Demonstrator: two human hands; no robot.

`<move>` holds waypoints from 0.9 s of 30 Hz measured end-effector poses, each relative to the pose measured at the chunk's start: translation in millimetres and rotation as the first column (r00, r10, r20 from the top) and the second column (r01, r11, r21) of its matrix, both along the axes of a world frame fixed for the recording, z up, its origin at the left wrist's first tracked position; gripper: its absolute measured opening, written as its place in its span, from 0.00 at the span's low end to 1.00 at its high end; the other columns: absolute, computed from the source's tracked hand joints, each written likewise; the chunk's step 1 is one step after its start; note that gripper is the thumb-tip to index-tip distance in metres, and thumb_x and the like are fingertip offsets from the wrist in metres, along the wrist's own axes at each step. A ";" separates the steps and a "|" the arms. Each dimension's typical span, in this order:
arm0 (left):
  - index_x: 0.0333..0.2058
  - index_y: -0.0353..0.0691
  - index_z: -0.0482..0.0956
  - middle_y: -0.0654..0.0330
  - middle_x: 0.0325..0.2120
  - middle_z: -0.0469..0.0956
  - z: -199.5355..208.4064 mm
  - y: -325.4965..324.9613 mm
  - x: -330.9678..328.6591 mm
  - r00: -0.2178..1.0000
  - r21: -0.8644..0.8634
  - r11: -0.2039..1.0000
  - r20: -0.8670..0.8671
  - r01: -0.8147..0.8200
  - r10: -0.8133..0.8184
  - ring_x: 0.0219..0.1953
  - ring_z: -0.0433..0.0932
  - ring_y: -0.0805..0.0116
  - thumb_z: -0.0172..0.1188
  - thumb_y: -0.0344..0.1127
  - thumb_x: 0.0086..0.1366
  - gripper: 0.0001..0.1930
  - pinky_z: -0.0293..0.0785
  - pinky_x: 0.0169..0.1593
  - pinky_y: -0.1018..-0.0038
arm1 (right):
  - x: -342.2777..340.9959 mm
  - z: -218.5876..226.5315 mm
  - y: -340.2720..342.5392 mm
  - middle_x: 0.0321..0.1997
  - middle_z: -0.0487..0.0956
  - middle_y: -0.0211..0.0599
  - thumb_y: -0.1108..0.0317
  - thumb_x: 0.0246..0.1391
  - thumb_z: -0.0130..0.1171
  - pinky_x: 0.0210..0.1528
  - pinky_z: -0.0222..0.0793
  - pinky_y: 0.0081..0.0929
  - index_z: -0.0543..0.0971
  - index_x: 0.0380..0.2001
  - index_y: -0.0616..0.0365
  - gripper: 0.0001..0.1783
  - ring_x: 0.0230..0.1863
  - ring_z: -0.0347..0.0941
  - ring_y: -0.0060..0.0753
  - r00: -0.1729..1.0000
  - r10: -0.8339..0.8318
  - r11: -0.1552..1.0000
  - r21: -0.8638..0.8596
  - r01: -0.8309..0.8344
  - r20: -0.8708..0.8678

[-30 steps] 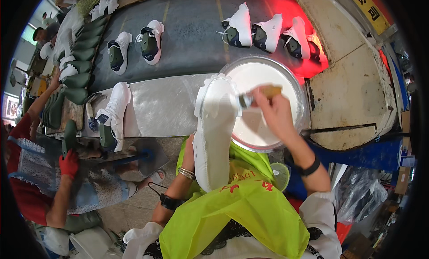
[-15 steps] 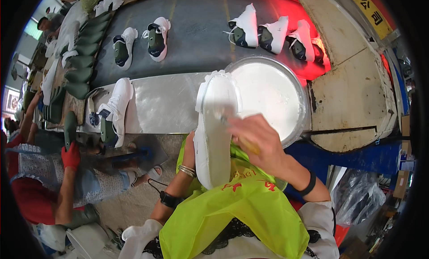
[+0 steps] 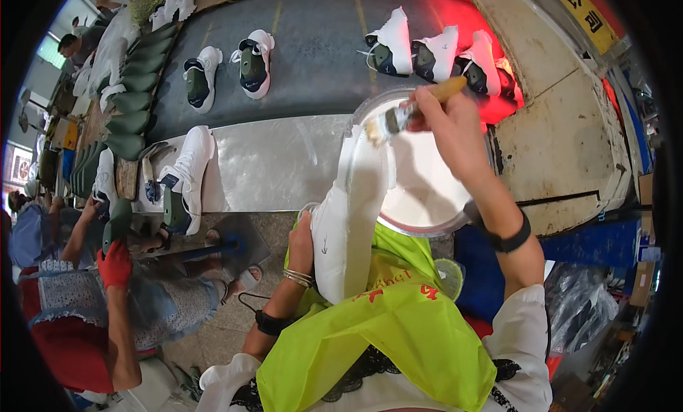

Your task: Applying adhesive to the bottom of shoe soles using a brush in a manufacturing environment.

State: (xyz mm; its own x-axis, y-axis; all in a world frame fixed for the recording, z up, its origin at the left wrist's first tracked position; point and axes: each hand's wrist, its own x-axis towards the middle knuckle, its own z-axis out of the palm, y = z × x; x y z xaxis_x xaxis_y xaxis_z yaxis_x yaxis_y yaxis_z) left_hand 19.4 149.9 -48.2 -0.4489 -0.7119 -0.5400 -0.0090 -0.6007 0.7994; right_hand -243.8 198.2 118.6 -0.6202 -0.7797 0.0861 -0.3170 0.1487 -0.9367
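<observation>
Presently, as seen from beside the bench, the left hand (image 3: pixel 302 245) grips the white shoe (image 3: pixel 350 216), sole tilted up, beside the basin (image 3: pixel 425 232); its fingers curl against the upper, tips hidden. The right hand (image 3: pixel 457 133) has fingers closed around the brush (image 3: pixel 391 122), bristles near the toe. Caution: overloaded bristles may drip onto the upper; a slack left grip may cause smearing

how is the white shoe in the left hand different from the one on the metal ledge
The held shoe shows its sole; the ledge shoe shows its laces and dark green insert. The left hand grips the held shoe, while the ledge shoe rests on the metal ledge with no hand on it. Both have white uppers.
</observation>
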 end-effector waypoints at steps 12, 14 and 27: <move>0.38 0.26 0.79 0.53 0.30 0.81 5.4 3.6 5.2 0.978 -0.239 0.959 0.173 0.153 -0.113 0.29 0.80 0.73 0.42 0.47 0.70 0.26 0.75 0.33 0.77 | -1.5 -1.2 -8.1 0.18 0.77 0.43 0.61 0.58 0.53 0.24 0.66 0.31 0.77 0.26 0.70 0.18 0.20 0.74 0.32 0.950 -0.112 0.994 -0.044 0.103 -0.292; 0.38 0.26 0.79 0.54 0.30 0.81 8.4 2.6 4.9 0.981 -0.207 0.965 0.139 0.162 -0.135 0.29 0.79 0.74 0.42 0.47 0.70 0.26 0.74 0.33 0.77 | 13.3 7.0 0.4 0.18 0.76 0.43 0.62 0.57 0.54 0.24 0.65 0.31 0.77 0.26 0.69 0.17 0.20 0.73 0.32 0.964 -0.104 0.994 -0.068 0.090 -0.246; 0.37 0.27 0.79 0.57 0.28 0.81 9.3 0.3 6.3 0.970 -0.218 0.959 0.204 0.179 -0.135 0.27 0.78 0.76 0.42 0.49 0.70 0.26 0.73 0.31 0.78 | 68.0 24.6 31.7 0.12 0.69 0.48 0.66 0.55 0.56 0.21 0.62 0.33 0.73 0.21 0.71 0.17 0.14 0.67 0.37 0.960 0.266 0.953 0.178 -0.247 -0.089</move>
State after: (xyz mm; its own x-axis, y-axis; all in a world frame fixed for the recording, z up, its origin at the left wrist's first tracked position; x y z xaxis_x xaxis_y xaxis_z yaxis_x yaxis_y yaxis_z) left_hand 25.7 150.2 -38.9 -0.4728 -0.7563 -0.4521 -0.2493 -0.3773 0.8919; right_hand -175.8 230.0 143.2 -0.3913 -0.9203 0.0014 -0.4650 0.1964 -0.8632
